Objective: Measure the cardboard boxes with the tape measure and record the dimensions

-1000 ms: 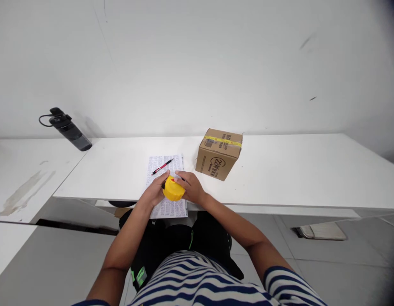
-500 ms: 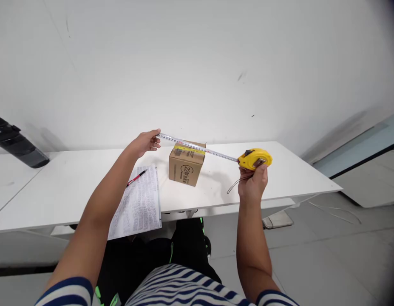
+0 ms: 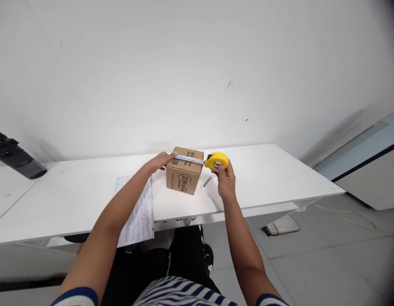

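Observation:
A brown cardboard box with dark printing stands on the white table. Across its top lies the pulled-out blade of a yellow tape measure, its numbers facing up. At the box's left top edge, my left hand pinches the blade's end. My right hand is closed around the tape measure's case, just right of the box. A thin wrist cord hangs from the case.
Printed sheets lie at the table's front edge, partly under my left forearm. A dark bottle stands at the far left. Behind the table rises a white wall. A glass-topped panel is at the right.
My right hand has moved left with the tape measure, and the blade is shorter. My left hand has come down to the box's edge. The blade now rests along the box top.

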